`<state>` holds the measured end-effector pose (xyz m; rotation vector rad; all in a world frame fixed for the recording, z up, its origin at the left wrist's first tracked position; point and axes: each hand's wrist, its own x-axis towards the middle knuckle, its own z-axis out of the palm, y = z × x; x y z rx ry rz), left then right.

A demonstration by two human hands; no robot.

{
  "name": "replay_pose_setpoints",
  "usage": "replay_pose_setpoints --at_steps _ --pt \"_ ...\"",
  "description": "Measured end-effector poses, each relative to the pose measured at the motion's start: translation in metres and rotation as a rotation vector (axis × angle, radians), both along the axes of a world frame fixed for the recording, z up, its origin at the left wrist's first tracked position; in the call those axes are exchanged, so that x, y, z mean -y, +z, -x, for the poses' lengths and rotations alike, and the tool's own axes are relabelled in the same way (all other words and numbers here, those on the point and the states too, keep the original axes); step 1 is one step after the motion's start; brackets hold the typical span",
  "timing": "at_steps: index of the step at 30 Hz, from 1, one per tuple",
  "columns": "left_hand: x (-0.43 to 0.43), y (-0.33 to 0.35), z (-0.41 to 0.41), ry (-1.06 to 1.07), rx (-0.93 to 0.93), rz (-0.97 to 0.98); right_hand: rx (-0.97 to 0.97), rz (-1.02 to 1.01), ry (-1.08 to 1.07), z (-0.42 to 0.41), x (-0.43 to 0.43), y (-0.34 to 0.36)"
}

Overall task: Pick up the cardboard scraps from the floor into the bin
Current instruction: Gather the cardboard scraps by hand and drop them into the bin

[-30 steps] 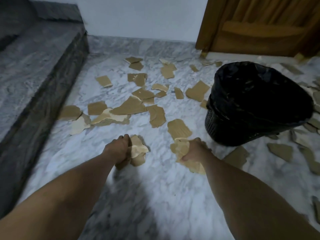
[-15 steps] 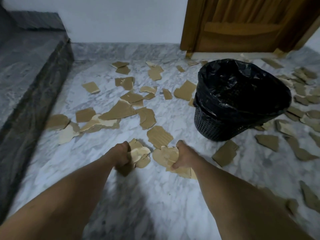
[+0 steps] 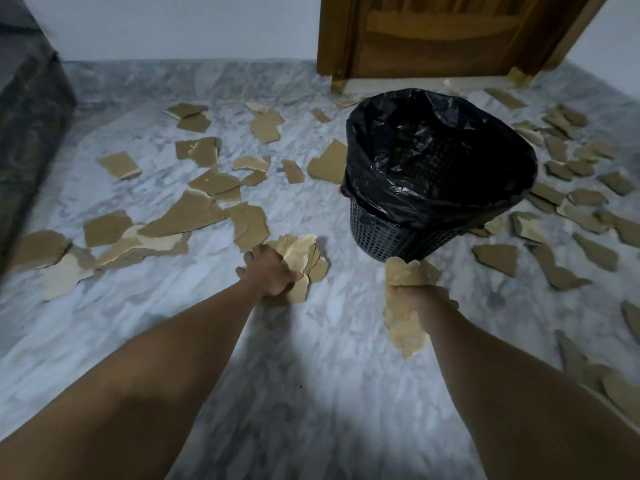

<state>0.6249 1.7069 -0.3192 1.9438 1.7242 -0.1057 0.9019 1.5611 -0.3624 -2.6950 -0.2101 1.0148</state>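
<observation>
**Tan scraps on grey-veined marble**

The floor [image 3: 329, 393] is white marble streaked with grey veins. Cardboard scraps [image 3: 187, 216] scattered on it are tan-brown, some showing paler cream torn faces. The bin [image 3: 391, 230] at centre right is black plastic mesh lined with a glossy black bag [image 3: 436, 147]. The door [image 3: 443, 32] at upper right is warm brown wood; the wall [image 3: 173, 26] pale white.

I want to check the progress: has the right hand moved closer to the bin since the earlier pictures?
Yes. The right hand, gripping a bunch of cardboard scraps, now sits just below the base of the bin; earlier it was down and to the left of it, clearly apart.
</observation>
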Motion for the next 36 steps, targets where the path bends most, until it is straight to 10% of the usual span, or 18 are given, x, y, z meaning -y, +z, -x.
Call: replay_pose_setpoints --at_steps 15,28,36 --pt "-0.008 -0.018 -0.021 -0.099 -0.116 -0.013 -0.066 -0.361 -0.251 0.005 0.004 0.013" --pt "0.020 -0.004 0.012 0.007 0.091 0.019 -0.175 -0.201 0.211 0.158 -0.014 0.066" --pt "-0.060 0.131 0.018 0.294 0.718 -0.327 0.086 -0.495 0.594 0.160 -0.128 0.234"
